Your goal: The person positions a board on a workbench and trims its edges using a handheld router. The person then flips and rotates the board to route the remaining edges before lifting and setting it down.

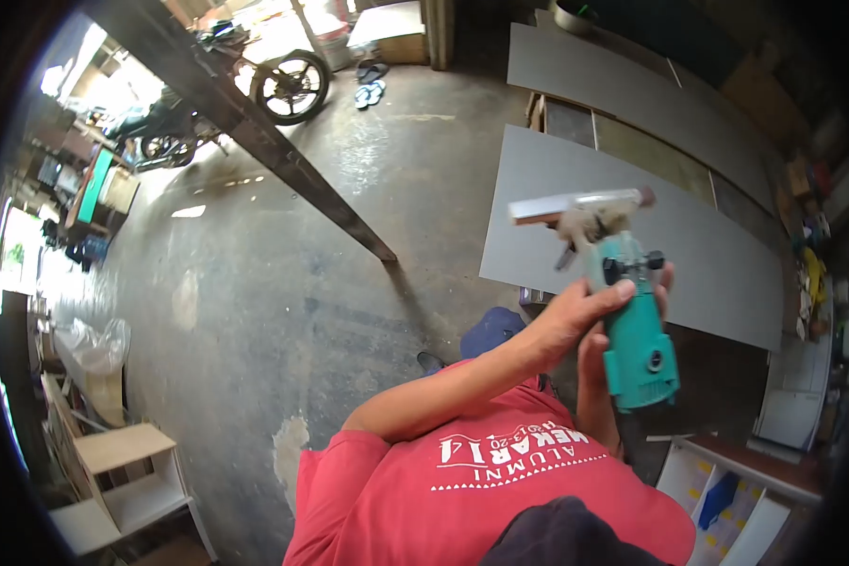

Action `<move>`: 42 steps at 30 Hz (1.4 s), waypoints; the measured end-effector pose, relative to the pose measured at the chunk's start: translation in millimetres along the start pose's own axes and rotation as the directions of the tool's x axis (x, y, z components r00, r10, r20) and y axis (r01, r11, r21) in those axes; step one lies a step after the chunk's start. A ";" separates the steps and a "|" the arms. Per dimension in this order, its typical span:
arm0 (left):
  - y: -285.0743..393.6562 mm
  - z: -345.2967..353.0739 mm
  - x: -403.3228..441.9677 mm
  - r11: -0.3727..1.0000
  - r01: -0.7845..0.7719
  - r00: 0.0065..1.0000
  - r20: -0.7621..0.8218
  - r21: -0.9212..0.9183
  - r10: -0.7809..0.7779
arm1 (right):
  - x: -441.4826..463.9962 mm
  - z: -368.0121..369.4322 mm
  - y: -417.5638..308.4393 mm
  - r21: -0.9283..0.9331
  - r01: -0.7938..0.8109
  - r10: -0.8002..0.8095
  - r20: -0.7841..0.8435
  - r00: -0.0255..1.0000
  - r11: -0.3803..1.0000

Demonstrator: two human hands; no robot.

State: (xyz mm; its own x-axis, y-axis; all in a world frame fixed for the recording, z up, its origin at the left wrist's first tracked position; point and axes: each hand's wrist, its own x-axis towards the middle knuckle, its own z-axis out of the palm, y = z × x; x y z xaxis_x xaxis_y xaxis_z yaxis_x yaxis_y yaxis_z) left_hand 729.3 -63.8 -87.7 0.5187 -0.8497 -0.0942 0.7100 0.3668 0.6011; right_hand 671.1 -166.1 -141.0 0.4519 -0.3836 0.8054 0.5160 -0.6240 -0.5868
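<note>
A teal trim router [641,349] is held up in front of my chest, tilted, with its base upward. My left hand [590,307] is closed around its upper body, thumb across the front near the black knobs [621,269]. Fingertips show on the router's far side. My right hand [591,358] is closed against the left side of the teal housing, mostly hidden behind the tool. At the router's top end is a blurred pale plate-like base [575,205]. The router is above a grey panel [557,208].
Another long grey panel [594,66] lies beyond. A dark metal post [283,160] slants down to the concrete floor at left. Motorcycles [292,87] and sandals [370,93] are at the back. Wooden shelving [127,448] stands front left; a cabinet [726,500] stands front right.
</note>
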 end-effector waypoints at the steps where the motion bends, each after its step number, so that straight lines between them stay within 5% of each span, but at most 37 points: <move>1: -1.3 -6.8 2.7 0.995 -0.007 0.997 0.072 0.095 0.000 | 9.7 2.4 -1.2 -0.026 0.018 -0.020 -0.075 0.997 0.999; 2: 3.6 -18.4 -2.6 0.979 0.122 0.981 0.131 0.166 -0.144 | 19.3 1.6 -1.2 -0.026 -0.015 0.011 -0.142 0.990 1.000; 4: 38.7 -41.8 -13.4 0.891 -0.084 0.888 0.439 0.447 -0.137 | 32.7 -8.1 0.5 0.090 -0.169 0.187 -0.268 0.945 0.982; 5: 50.5 -64.9 -13.6 0.731 -0.120 0.932 0.329 0.672 -0.150 | 36.3 -13.5 5.0 0.164 -0.243 0.286 -0.334 0.898 0.956; 7: 46.8 -130.9 13.7 0.662 -0.080 0.988 -0.030 0.746 0.153 | 38.9 -21.6 16.2 0.275 -0.346 0.439 -0.469 0.766 0.897; 9: 23.8 -217.9 57.2 0.582 -0.152 0.760 -0.282 0.799 0.586 | 32.6 -28.9 28.0 0.339 -0.438 0.553 -0.546 0.629 0.833; 11: 21.3 -275.5 90.1 0.667 0.052 0.637 -0.539 0.743 0.551 | 26.4 -34.2 46.2 0.359 -0.447 0.571 -0.584 0.576 0.819; 12: 23.0 -284.0 98.5 0.664 0.054 0.649 -0.532 0.746 0.544 | 20.8 -36.6 50.9 0.444 -0.461 0.636 -0.614 0.467 0.768; 13: 22.8 -291.3 107.6 0.793 0.104 0.726 -0.591 0.600 0.351 | 15.7 -37.8 54.1 0.528 -0.460 0.692 -0.630 0.352 0.714; 14: 22.3 -296.8 116.5 0.883 0.178 0.781 -0.608 0.433 0.141 | 13.7 -35.5 54.5 0.522 -0.456 0.684 -0.643 0.344 0.720; 15: 22.0 -303.6 124.4 0.832 0.289 0.786 -0.613 0.474 0.077 | 11.9 -32.7 53.8 0.544 -0.442 0.688 -0.663 0.294 0.713; 19: 23.7 -318.2 133.6 0.870 0.284 0.751 -0.658 0.403 0.059 | -8.5 -29.4 40.9 0.640 -0.422 0.728 -0.682 0.073 0.642; 21: 50.7 -307.9 136.2 0.880 0.408 0.696 -0.707 0.244 -0.126 | -28.1 -31.7 33.4 0.650 -0.448 0.713 -0.700 -0.038 0.614; 25: 71.3 -339.4 151.4 0.747 0.570 0.712 -0.659 0.343 -0.241 | -71.4 -26.5 14.1 0.603 -0.436 0.628 -0.771 -0.105 0.668; 27: 80.8 -359.8 162.8 0.630 0.669 0.719 -0.556 0.393 -0.417 | -76.9 -11.5 4.1 0.555 -0.401 0.462 -0.831 -0.310 0.729; 32: 106.1 -380.7 188.1 0.507 0.804 0.594 -0.368 0.311 -0.716 | -90.5 35.0 -18.4 0.286 -0.463 0.116 -0.925 -0.362 0.839; 34: 117.2 -384.4 203.9 0.395 0.848 0.507 -0.323 0.354 -0.799 | -96.7 61.1 -31.3 0.382 -0.361 0.200 -0.870 -0.450 0.850; 36: 122.7 -390.5 222.7 0.337 0.880 0.439 -0.299 0.335 -0.847 | -93.9 86.0 -35.4 0.307 -0.357 0.088 -0.853 -0.515 0.882; 42: 157.5 -428.4 282.2 0.399 0.829 0.526 -0.306 0.392 -0.793 | -88.1 150.5 -39.7 0.211 -0.309 -0.045 -0.756 -0.653 0.927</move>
State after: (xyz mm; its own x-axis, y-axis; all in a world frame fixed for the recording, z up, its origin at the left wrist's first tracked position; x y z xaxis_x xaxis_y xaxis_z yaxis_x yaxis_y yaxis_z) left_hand 1191.5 -83.5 -359.6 -0.1444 -0.6221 -0.7695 0.5265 -0.7068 0.4725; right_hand 720.3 -5.1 -201.3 -0.8686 -0.2362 -0.4356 0.4926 -0.3163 -0.8107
